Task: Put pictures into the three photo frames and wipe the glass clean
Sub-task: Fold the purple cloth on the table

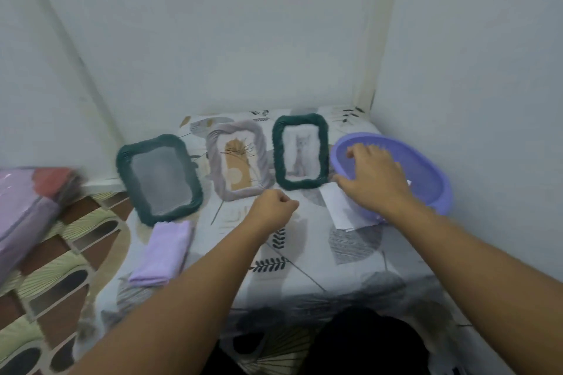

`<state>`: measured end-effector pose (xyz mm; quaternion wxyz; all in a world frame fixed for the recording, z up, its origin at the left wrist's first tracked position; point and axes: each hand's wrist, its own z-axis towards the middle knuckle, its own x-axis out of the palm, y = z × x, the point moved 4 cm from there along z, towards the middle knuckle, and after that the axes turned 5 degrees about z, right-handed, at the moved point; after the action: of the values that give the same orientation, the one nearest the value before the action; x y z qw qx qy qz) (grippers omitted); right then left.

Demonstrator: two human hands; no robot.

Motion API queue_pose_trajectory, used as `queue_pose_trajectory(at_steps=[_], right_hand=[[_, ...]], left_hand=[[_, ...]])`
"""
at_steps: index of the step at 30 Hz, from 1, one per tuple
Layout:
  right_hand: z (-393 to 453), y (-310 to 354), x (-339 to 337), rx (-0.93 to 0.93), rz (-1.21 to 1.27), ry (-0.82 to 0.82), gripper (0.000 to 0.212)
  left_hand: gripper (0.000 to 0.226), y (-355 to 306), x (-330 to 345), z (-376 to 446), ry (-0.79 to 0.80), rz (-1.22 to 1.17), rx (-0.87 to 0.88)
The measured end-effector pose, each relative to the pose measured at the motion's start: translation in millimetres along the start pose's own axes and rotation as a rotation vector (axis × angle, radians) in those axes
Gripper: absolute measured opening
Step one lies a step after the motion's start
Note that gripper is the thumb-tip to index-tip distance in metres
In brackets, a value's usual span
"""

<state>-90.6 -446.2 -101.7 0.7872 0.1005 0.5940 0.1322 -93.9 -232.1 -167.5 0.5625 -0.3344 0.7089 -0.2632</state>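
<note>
Three photo frames lie in a row on the table. The left green frame (160,176) shows only a grey pane. The middle lilac frame (237,160) holds a tan picture, and the right green frame (300,151) holds a cat picture. My left hand (272,208) is a closed fist just below the lilac frame, with nothing seen in it. My right hand (373,176) hovers with spread fingers over the near rim of a purple basket (426,167), above loose white paper sheets (338,207). A folded lilac cloth (164,253) lies at the front left.
The table (304,253) wears a leaf-patterned cover and sits in a corner, with walls behind and at the right. A bed or mat with folded purple and red fabrics (27,201) lies to the left.
</note>
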Motion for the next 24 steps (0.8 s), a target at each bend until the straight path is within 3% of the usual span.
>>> queue_pose_trajectory(at_steps=[2, 5, 8, 11, 19, 22, 24], right_hand=[[-2.9, -26.4, 1.9, 0.062, -0.01, 0.145, 0.057], [-10.1, -51.7, 9.2, 0.111, -0.001, 0.278, 0.051], [-17.9, -61.9, 16.5, 0.119, 0.054, 0.326, 0.063], [-23.5, -63.6, 22.4, 0.091, 0.039, 0.302, 0.075], [-22.9, -66.7, 24.5, 0.045, 0.032, 0.254, 0.077], [-21.9, -67.7, 26.9, 0.029, 0.045, 0.246, 0.076], [-20.9, -68.6, 27.3, 0.02, 0.053, 0.235, 0.076]], left_hand=[[0.021, -16.9, 29.0, 7.6, 0.072, -0.129, -0.063], [0.012, -37.0, 62.7, 16.3, 0.128, -0.303, -0.176], [0.025, -52.3, 80.8, 17.8, 0.123, -0.371, -0.242], [0.045, -62.2, 89.4, 22.4, 0.11, -0.415, -0.255], [0.01, -69.4, 104.2, 24.5, 0.15, -0.398, -0.358], [0.028, -80.0, 107.0, 15.5, 0.194, -0.434, -0.331], [0.015, -80.8, 111.9, 18.3, 0.21, -0.483, -0.348]])
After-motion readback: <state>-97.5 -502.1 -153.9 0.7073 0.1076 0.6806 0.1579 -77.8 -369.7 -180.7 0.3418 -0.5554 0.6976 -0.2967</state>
